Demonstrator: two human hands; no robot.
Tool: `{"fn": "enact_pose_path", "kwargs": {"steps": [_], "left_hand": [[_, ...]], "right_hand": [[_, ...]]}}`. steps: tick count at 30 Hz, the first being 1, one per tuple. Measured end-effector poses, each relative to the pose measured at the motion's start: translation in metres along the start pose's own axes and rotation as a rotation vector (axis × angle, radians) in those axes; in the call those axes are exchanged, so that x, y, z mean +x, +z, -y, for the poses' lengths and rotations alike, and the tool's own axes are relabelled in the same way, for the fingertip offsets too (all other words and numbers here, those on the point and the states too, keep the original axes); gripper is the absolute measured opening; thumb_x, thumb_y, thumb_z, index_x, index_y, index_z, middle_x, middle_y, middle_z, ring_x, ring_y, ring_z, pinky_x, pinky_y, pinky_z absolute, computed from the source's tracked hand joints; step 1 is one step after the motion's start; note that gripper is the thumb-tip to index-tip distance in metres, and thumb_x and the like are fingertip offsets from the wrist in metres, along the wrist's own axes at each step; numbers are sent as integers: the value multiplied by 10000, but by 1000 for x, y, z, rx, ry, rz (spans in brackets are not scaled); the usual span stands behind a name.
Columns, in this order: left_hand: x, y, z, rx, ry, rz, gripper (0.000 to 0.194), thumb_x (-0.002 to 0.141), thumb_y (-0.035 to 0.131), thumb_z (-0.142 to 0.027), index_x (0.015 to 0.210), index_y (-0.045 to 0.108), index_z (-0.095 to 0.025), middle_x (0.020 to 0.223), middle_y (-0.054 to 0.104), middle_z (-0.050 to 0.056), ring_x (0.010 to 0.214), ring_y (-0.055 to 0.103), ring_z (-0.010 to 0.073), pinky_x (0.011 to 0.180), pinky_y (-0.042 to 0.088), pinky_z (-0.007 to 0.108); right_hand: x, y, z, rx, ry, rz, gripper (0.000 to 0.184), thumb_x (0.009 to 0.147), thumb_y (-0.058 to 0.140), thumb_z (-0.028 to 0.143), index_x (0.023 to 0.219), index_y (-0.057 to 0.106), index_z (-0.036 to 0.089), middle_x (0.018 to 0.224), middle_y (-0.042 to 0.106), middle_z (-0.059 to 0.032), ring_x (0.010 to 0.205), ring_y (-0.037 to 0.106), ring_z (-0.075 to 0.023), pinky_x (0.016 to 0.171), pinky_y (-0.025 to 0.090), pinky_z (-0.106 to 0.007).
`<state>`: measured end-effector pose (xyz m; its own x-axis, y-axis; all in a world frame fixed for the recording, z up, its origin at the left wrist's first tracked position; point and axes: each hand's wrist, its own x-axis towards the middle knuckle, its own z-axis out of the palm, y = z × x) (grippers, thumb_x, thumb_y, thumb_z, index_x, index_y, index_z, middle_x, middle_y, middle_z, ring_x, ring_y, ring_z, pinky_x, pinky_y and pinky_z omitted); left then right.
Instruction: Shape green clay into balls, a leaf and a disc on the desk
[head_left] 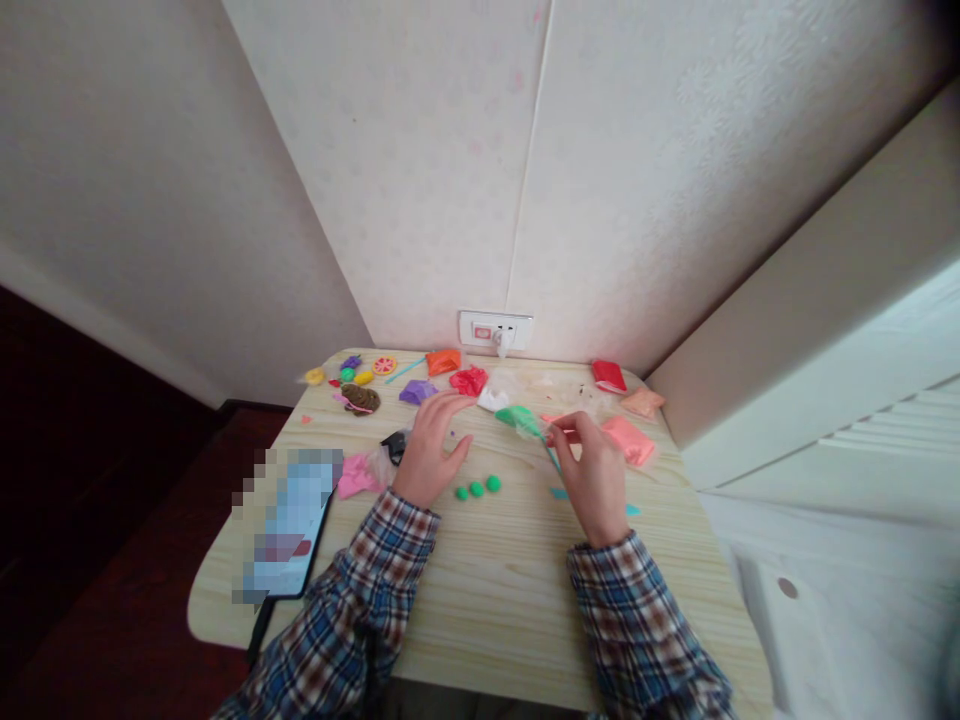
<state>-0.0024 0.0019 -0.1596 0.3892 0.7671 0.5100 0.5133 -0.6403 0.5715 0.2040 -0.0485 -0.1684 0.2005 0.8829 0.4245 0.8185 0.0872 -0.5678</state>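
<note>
My left hand (433,450) is over the table with fingers apart and holds nothing. Its fingertips are close to a white clay packet (493,399). On the right, my right hand (594,472) has thumb and fingers pinched at the clear plastic end of a green clay bag (517,416). A thin teal stick (553,456) shows beside those fingers, partly hidden. Three small green clay balls, including the middle ball (477,489), lie in a row between my hands. A pink clay packet (357,477) and a black packet (392,447) are left of my left wrist.
A tablet (296,525) lies at the table's left. Along the back are small clay fruit shapes (347,375), a brown clay lump (361,399), and purple (417,391), orange (443,362) and red (608,376) packets. A coral packet (628,440) is at right. Behind is a wall socket (496,331).
</note>
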Motion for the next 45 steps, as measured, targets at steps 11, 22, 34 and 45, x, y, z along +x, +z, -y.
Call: {"fn": "enact_pose_path", "kwargs": {"steps": [11, 22, 34, 45], "left_hand": [[-12, -11, -41, 56, 124, 144, 176, 845, 459, -240, 685, 517, -192, 666, 613, 16, 684, 579, 167, 790, 445, 346], [-47, -5, -42, -116, -10, -87, 338, 788, 538, -179, 517, 338, -202, 450, 343, -68, 402, 353, 75, 432, 262, 225], [-45, -6, -43, -249, -46, -147, 320, 715, 561, -102, 509, 338, -203, 456, 354, -70, 403, 352, 70, 422, 294, 218], [-42, -1, -61, -314, -33, -92, 285, 716, 538, -109, 497, 379, -198, 443, 390, -63, 390, 366, 67, 419, 323, 208]], "right_hand": [[-20, -23, 65, 168, -587, 80, 120, 906, 459, 115, 922, 536, 205, 837, 650, -38, 768, 587, -149, 729, 451, -301], [-37, -35, 52, 101, -354, 97, 108, 920, 456, 172, 913, 562, 197, 835, 638, -35, 808, 570, -174, 743, 415, -318], [-61, -29, -41, -200, -99, 247, 271, 914, 437, 349, 757, 602, 203, 858, 615, -65, 849, 537, -236, 691, 329, -361], [-33, -57, 68, 953, 126, -56, 62, 873, 560, 262, 869, 526, 210, 768, 572, 10, 633, 555, -109, 601, 473, -271]]}}
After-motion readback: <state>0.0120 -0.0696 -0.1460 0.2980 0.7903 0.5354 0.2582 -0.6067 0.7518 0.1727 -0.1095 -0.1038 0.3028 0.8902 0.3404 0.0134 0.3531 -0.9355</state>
